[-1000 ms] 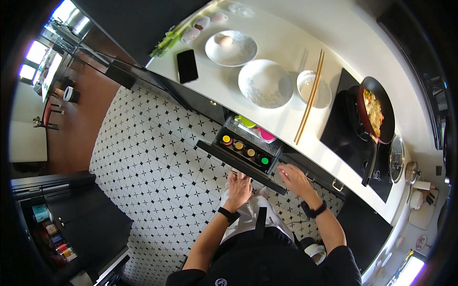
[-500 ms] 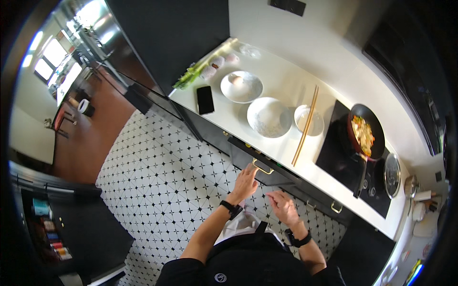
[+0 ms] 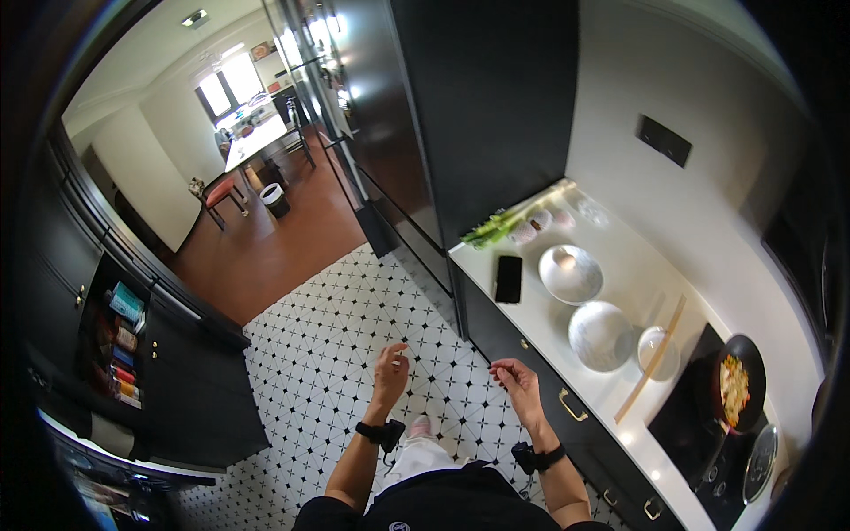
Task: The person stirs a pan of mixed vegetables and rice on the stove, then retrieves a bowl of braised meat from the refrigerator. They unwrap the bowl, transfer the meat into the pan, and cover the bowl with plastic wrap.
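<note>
Both hands are in the air above the tiled floor, in front of the counter. My left hand (image 3: 390,376) has loosely bent fingers standing apart, with nothing seen in it. My right hand (image 3: 518,386) is open too, fingers half curled and no object visible in them. Nearest to it is the dark drawer front with a brass handle (image 3: 573,404), not touched. On the white counter (image 3: 556,346) stand two large speckled bowls (image 3: 600,336) (image 3: 571,285), the farther one with a round pale item inside. Wooden chopsticks (image 3: 652,361) lie across a small bowl (image 3: 666,357).
A frying pan (image 3: 737,383) with chopped food sits on the black hob (image 3: 699,442), beside a glass lid (image 3: 761,464). A black phone (image 3: 508,279) and green stalks (image 3: 489,231) lie near the tall dark cabinet (image 3: 496,97). Open shelves (image 3: 123,345) hold packages on the left.
My view has swung left. My left hand has come away from the brass drawer handle, and the drawer, slightly open before, now looks closed. My right hand remains raised and empty.
</note>
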Motion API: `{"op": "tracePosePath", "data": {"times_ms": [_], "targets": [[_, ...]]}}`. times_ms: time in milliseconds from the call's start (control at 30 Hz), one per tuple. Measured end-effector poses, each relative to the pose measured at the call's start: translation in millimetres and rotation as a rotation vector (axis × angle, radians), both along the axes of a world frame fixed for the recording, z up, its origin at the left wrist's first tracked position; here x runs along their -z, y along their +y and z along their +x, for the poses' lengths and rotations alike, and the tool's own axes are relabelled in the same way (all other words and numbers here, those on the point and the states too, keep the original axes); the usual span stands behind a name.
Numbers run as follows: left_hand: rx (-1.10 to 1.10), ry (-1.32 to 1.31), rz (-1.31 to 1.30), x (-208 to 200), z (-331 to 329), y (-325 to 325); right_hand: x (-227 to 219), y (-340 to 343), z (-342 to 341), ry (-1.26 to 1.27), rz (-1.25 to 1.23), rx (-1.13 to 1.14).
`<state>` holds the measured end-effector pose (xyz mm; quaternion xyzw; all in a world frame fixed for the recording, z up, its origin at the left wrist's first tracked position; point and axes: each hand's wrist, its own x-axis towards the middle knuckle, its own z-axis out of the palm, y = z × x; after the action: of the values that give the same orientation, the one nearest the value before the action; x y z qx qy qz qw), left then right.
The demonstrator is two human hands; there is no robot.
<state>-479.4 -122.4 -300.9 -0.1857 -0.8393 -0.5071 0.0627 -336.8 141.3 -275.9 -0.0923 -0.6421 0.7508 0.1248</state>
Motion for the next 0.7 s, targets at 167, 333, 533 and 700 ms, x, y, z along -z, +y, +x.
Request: {"op": "tracePosePath", "data": {"times_ms": [167, 333, 533, 700], "targets": [[-0.085, 0.028, 0.193, -31.0, -105.0, -105.0, 8.6, -86.6, -188.7, 0.034, -0.125, -0.072], [-0.127, -0.095, 0.339, -68.4, -219.8, -211.2, 8.7, -185.0, -411.1, -0.040, -0.436, -0.009], [-0.140, -0.126, 0.458, -115.7, -349.5, -288.0, 46.9, -211.1, -645.5, -0.063, -0.807, 0.176], [-0.167, -0.083, 0.489, -128.4, -472.9, -312.6, 127.5, -175.0, -808.0, -0.110, -1.010, 0.378]]}}
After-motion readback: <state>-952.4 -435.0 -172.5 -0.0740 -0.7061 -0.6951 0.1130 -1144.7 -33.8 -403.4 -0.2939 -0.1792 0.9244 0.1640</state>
